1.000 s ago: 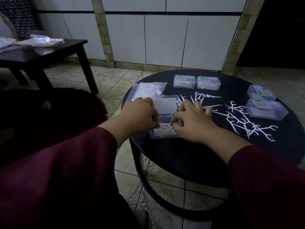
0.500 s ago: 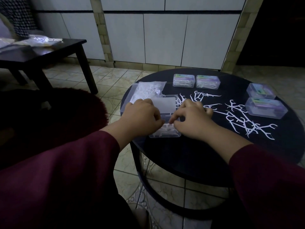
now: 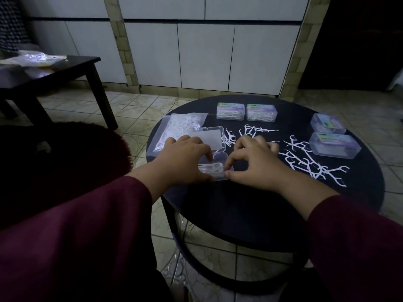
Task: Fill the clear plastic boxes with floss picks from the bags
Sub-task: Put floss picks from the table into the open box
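Dim tiled floor surrounds the round black table (image 3: 250, 214). Near its edge sits an open clear box (image 3: 214, 168), white floss picks inside, lid flat behind. The left hand (image 3: 183, 162) and right hand (image 3: 255, 164) curl around it, fingertips pinching its sides. Loose picks (image 3: 305, 162) lie right of the grip.
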